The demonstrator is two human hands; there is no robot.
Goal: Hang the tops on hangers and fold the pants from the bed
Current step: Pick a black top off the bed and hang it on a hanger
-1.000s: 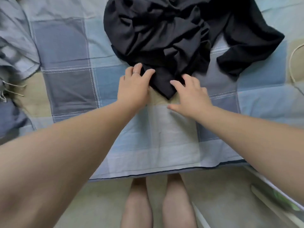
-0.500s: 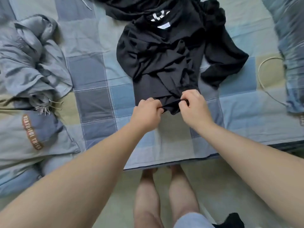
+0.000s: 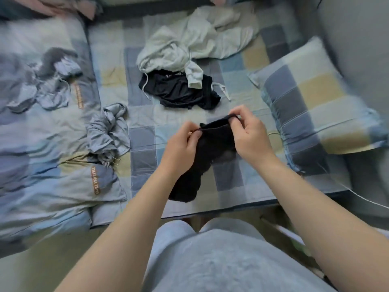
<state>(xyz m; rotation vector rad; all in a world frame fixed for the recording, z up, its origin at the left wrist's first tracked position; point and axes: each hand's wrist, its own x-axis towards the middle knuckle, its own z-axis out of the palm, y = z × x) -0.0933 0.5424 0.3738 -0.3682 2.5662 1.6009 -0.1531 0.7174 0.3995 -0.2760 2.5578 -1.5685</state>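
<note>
Two hands over a checked bed [image 3: 143,148], left hand [image 3: 181,144] and right hand [image 3: 250,135] each pinching a black top [image 3: 212,144], pillow [image 3: 311,98] right, quilt [image 3: 42,133] left, pale hoodie [image 3: 189,43] overlapping black shorts [image 3: 179,91] behind.

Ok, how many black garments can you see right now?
2. The held black garment hangs from the left hand and right hand, which pinch its top edge. The black drawstring garment lies on the bed beyond, partly under the pale hoodie. More may hide beneath it.
</note>
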